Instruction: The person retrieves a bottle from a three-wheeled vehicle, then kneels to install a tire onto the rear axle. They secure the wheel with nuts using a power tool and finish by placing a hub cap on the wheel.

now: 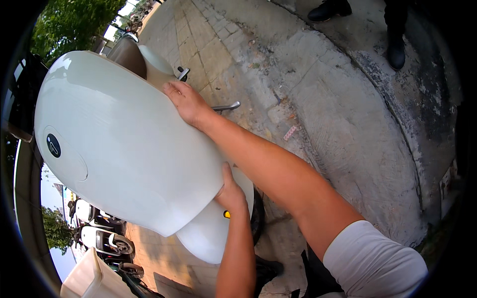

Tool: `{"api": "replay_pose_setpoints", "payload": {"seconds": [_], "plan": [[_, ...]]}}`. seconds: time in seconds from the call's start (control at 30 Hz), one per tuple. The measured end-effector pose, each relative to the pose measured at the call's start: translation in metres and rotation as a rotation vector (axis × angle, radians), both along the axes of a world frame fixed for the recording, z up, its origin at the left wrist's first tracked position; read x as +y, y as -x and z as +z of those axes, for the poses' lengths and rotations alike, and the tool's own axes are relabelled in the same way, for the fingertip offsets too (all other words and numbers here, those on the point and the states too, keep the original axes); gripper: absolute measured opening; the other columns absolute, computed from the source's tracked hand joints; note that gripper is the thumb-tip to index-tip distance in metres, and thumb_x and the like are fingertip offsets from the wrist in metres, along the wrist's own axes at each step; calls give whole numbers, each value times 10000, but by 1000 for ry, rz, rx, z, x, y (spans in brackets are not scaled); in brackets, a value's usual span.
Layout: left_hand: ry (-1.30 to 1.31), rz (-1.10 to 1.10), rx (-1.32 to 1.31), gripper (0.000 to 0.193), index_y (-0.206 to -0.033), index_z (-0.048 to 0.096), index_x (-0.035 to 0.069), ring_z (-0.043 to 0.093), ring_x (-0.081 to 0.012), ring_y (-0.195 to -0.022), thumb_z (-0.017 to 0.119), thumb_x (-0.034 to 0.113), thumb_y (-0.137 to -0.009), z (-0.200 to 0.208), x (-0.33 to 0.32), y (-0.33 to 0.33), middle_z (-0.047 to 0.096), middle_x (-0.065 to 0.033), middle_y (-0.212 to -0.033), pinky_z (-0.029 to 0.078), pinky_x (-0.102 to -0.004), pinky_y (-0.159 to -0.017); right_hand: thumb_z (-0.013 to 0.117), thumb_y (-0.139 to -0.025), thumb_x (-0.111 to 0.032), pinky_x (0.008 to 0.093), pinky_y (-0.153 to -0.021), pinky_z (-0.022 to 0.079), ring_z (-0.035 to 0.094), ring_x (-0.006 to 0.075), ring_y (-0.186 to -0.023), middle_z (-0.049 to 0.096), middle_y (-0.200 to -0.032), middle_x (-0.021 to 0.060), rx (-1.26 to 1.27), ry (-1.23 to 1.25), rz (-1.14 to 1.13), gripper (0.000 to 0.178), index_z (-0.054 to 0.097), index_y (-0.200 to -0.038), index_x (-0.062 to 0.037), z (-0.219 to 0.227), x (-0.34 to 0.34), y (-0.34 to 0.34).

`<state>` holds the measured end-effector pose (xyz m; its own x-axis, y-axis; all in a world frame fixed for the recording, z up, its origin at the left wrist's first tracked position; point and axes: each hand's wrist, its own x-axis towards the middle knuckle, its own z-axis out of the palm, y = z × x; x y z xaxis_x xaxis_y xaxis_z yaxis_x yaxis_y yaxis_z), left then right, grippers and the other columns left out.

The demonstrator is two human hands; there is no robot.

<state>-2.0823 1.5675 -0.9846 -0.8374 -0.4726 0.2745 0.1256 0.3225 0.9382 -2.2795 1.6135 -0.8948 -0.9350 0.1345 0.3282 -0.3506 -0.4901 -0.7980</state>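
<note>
A large white rounded shell [124,134], part of what looks like a scooter, fills the left half of the view. It is glossy and carries a dark oval badge [53,145]. My right hand [188,103] grips its upper right edge, with fingertips bent over the rim and the thumb out of sight. Lower down, my left hand [232,192] holds the lower right edge; its thumb points up and its fingers go behind the shell. Under that edge sits a smaller white panel [206,241] with a yellow reflector [227,214].
A dark tyre [257,216] shows behind my left wrist. Metal levers [228,107] stick out beyond my right hand, near a brown curved part [130,55]. Several parked scooters [102,238] stand lower left. Another person's dark shoes [328,10] are on the concrete at upper right.
</note>
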Motion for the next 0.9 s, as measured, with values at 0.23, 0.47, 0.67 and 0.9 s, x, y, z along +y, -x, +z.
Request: {"api": "replay_pose_setpoints", "payload": {"seconds": [0.23, 0.47, 0.67, 0.9], "plan": [[36, 64, -77, 444, -1174, 539, -106, 556, -244, -1045, 685, 175, -863, 17, 0, -11, 589, -177, -1170, 428, -338, -923, 225, -971, -585, 375, -1021, 375, 485, 264, -1206, 498, -1332, 138, -240, -141, 539, 698, 427, -1372, -51, 23, 34, -49], [57, 43, -121, 479, -1175, 533, -111, 556, -259, -1053, 689, 222, -867, 22, 6, -17, 589, -179, -1166, 419, -336, -942, 222, -988, -534, 365, -1104, 255, 301, 252, -1355, 284, -1494, 141, -67, -209, 253, 676, 272, -1461, -53, -3, 18, -49], [70, 89, -56, 446, -1203, 516, -115, 556, -262, -1072, 661, 164, -885, 12, 8, -10, 571, -184, -1210, 424, -346, -951, 291, -985, -524, 351, -1070, 299, 367, 269, -1317, 360, -1452, 153, -33, -183, 204, 675, 350, -1412, -5, 0, 16, -41], [31, 132, -14, 506, -1222, 490, -136, 550, -299, -1095, 661, 187, -872, 8, 18, 0, 552, -226, -1239, 431, -366, -949, 372, -919, -631, 342, -1006, 363, 477, 302, -1233, 529, -1309, 176, -200, -427, 132, 708, 553, -1281, -51, -62, 101, -10]]}}
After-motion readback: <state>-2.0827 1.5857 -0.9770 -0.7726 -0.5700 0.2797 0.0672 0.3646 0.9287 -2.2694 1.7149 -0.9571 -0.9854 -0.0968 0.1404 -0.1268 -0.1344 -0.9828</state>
